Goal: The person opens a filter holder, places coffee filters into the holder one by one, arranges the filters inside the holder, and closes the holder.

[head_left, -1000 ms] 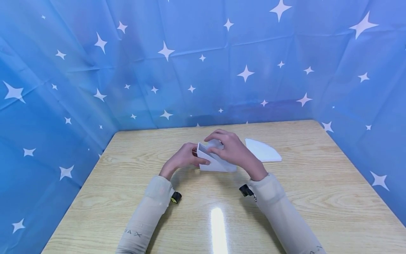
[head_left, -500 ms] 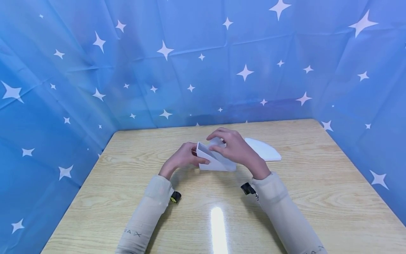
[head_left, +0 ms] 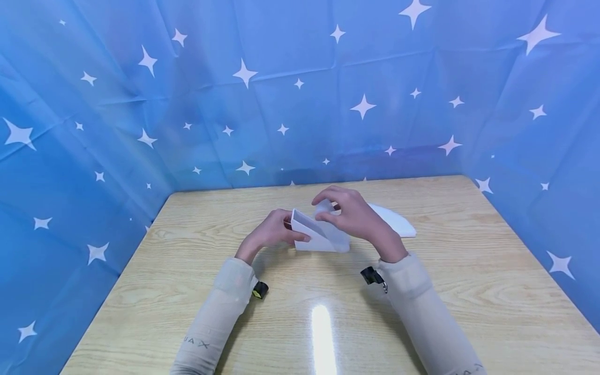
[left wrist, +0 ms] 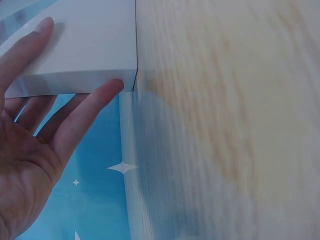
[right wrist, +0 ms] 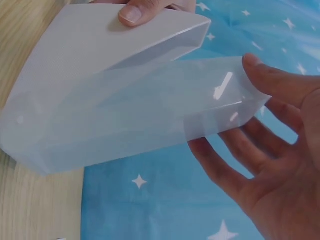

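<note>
Gripping white wedge-shaped box [right wrist: 80, 45] in curled left hand [head_left: 275, 230], pinching translucent plastic wedge [right wrist: 145, 107] beside it in half-curled right hand [head_left: 350, 212] opposite!

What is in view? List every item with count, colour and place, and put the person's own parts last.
table: 1, light wood, under everything
curtain: 1, blue with white stars, behind and around the table
wedge-shaped case: 1, white, centre of the table
translucent cover: 1, pale and see-through, overlapping the case's right end
fan-shaped piece: 1 visible, white, on the table, right of the case
left wrist device: 1, black and yellow-green, by the left cuff
right wrist device: 1, black, by the right cuff
sleeves: 2, off-white with dark lettering, on both forearms
left hand: 1, bare, gripping the case
right hand: 1, bare, pinching the cover
</note>
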Available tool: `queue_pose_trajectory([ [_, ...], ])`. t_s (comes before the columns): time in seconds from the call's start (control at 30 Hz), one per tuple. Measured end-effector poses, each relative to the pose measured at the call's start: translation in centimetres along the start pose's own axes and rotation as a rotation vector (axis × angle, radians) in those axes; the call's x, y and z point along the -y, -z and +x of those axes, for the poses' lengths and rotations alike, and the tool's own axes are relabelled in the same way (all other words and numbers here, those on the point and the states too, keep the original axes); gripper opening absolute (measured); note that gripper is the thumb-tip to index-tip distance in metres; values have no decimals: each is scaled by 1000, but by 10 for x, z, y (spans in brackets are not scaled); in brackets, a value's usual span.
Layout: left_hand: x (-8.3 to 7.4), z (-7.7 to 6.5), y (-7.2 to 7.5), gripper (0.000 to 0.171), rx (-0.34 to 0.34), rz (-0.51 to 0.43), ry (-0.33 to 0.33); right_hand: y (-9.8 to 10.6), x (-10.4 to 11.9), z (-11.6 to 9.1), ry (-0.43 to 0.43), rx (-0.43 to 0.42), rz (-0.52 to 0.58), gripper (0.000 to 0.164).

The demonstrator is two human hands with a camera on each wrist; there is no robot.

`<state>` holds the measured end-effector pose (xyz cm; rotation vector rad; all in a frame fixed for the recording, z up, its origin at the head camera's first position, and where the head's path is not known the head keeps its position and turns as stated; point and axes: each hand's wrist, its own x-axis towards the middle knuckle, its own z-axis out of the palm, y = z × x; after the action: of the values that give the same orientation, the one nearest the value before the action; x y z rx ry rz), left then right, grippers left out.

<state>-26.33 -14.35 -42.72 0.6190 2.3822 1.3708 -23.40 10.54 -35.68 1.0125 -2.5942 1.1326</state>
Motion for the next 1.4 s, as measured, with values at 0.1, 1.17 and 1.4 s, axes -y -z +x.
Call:
queue_pose_trajectory([
  [0.1, -1, 0, 0, 34, 0, 0, 3, 3, -1, -1, 1, 6, -3, 23],
  [1.17, -2, -1, 0, 39, 5, -18, 2, 13, -4, -6, -44, 36, 15, 47],
  [1.4, -1, -1, 0, 38, -4, -19, 1, 14, -5, -6, -40, 29, 0, 43],
])
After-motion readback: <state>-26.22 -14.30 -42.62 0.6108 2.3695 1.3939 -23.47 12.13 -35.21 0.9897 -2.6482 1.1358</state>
